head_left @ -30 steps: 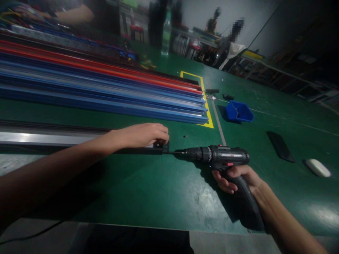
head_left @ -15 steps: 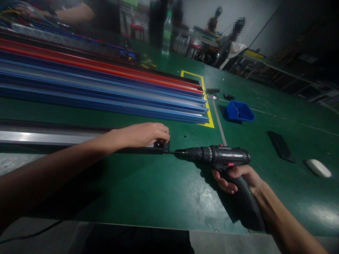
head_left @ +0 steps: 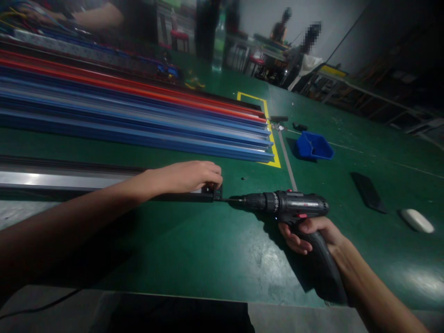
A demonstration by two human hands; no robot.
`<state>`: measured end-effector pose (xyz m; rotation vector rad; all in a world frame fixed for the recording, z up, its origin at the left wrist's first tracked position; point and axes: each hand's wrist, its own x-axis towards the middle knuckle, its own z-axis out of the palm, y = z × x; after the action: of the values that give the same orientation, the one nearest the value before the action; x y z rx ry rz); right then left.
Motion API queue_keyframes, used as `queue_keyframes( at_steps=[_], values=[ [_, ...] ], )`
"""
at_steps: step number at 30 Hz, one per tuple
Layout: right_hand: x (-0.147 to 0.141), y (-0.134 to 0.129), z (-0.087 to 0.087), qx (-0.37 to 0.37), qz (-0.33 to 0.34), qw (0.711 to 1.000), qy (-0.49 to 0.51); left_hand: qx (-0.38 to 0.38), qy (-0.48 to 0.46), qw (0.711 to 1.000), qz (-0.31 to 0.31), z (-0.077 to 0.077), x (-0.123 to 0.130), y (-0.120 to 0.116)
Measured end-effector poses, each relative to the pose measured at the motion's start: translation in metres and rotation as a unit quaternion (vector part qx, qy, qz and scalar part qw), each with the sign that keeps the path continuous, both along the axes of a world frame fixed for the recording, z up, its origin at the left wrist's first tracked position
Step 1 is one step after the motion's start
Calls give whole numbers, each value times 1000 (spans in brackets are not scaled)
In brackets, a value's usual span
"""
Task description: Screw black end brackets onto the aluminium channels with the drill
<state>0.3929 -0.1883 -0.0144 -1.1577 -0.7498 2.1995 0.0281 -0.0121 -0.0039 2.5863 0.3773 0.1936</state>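
Note:
My right hand (head_left: 312, 236) is wrapped round the handle of a black cordless drill (head_left: 301, 203) with small red parts. Its long thin bit (head_left: 234, 200) points left and meets the end of a dark metal profile with a silver face (head_left: 69, 180). At that end sits a small black end piece (head_left: 218, 190). My left hand (head_left: 199, 176) lies over the profile's end, fingers bent down and closed on the end piece. The fingertips are partly hidden. A tiny dark screw-like part (head_left: 243, 178) lies just beyond the drill bit.
Blue and red long profiles (head_left: 173, 122) lie across the green table (head_left: 194, 249), ending near a yellow taped outline (head_left: 276, 157). To the right are a blue bin (head_left: 314, 147), a black flat object (head_left: 367, 192) and a white rounded object (head_left: 416, 220). A co-worker's arm (head_left: 99, 16) shows far left.
A small light now shows on the drill below its chuck. Both hands, the drill and the profile stay in the same place.

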Motion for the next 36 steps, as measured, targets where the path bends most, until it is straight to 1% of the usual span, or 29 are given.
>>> queue_keyframes(
  at_steps=[9,19,24,36],
  values=[
    [-4,0,6,-12,-16,1000,-15,-2,-3,1000,4,0,-1,0],
    [4,0,-4,-7,-2,1000,4,9,-2,1000,11,0,-1,-1],
    [2,-1,-2,-11,-10,1000,0,10,-4,1000,8,-1,-2,0],
    [1,1,1,-3,-9,1000,-14,10,26,1000,12,2,-2,-1]
  ],
)
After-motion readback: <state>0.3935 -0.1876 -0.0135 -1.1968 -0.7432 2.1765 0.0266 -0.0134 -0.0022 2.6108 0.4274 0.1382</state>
